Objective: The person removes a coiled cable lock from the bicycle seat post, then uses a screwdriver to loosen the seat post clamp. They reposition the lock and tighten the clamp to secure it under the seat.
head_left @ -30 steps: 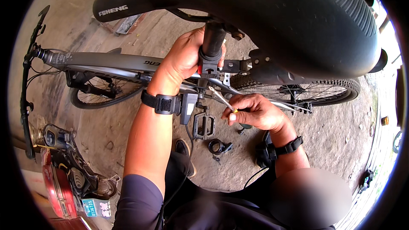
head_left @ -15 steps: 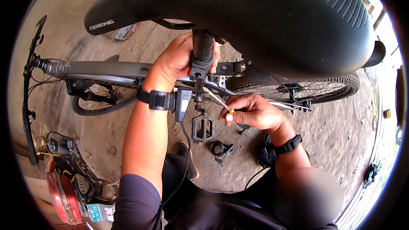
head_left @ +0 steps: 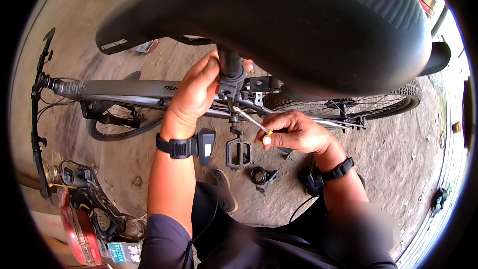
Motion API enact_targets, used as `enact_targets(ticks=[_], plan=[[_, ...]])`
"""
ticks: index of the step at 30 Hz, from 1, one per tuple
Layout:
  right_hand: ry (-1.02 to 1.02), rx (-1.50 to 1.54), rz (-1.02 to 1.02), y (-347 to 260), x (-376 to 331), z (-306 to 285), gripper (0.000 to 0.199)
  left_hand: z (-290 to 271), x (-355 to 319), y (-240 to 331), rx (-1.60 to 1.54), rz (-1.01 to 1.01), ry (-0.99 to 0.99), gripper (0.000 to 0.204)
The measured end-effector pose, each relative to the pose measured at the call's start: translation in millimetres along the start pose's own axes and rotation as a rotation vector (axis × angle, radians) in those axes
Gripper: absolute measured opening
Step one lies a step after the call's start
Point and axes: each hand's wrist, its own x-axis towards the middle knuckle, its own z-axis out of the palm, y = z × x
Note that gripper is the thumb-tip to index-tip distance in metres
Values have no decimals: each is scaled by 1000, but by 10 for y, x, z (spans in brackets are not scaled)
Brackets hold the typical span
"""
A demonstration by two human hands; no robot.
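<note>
A grey bicycle frame (head_left: pixel 119 88) stands below me, its big black saddle (head_left: pixel 279 25) filling the top of the view. My left hand (head_left: pixel 196 92) is wrapped around the black seat post (head_left: pixel 230 65) just above the seat clamp (head_left: pixel 228 89). My right hand (head_left: pixel 294 132) grips a thin metal tool with a yellow handle (head_left: pixel 251 119), whose tip points up at the clamp. A black pedal (head_left: pixel 239 152) hangs under the clamp.
The handlebar (head_left: pixel 39 109) and front wheel (head_left: pixel 119 122) lie to the left, the rear wheel (head_left: pixel 368 104) to the right. A small black ring part (head_left: pixel 262 175) lies on the dirt floor. A red motorbike (head_left: pixel 79 219) stands at lower left. My shoe (head_left: pixel 222 197) rests near the pedal.
The view has shifted slightly, so the saddle sits lower and larger. My left hand stays on the seat post and my right hand keeps the tool at the clamp.
</note>
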Motion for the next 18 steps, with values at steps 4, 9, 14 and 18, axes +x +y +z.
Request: enact_targets(ticks=[4,9,14,18], plan=[[-25,-108,-33,13,24,-43,18,141,-246,9,55,-20,97,83],[-30,-132,30,2,42,-41,22,210,-256,-99,147,42,151,79],[-30,-65,16,104,29,-46,23,151,-258,-22,196,31,92,70],[-33,-3,43,107,59,-10,21,81,-223,-7,214,39,34,67]])
